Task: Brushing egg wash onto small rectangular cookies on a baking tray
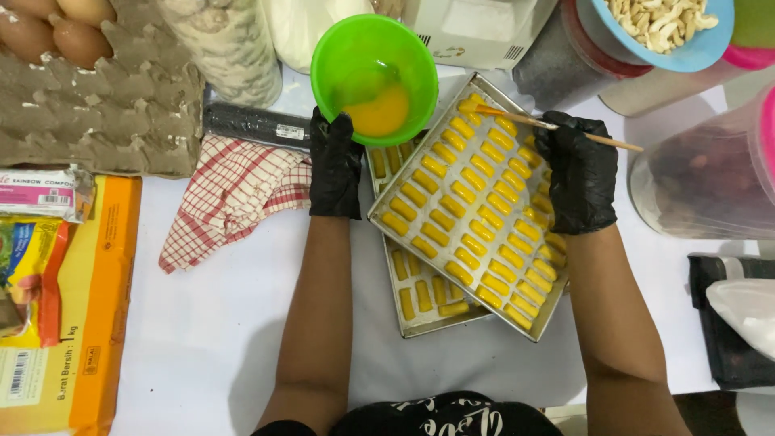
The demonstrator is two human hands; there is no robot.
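Note:
My left hand [335, 165], in a black glove, holds a green bowl [374, 73] tilted, with yellow egg wash pooled inside. My right hand [580, 173], also gloved in black, grips a thin wooden-handled brush [557, 127] whose tip rests on the far corner of a metal tray [452, 234]. That tray carries several rows of small yellow dough sticks [476, 210] and lies at an angle on top of a second tray [424, 319] with more sticks.
A red-checked cloth [230, 198] lies left of the trays, a black roll [254, 123] behind it. Far left sit an egg carton [97, 89] and orange packets [69, 323]. A blue bowl of cashews [662, 28] and plastic jars [710, 173] stand right.

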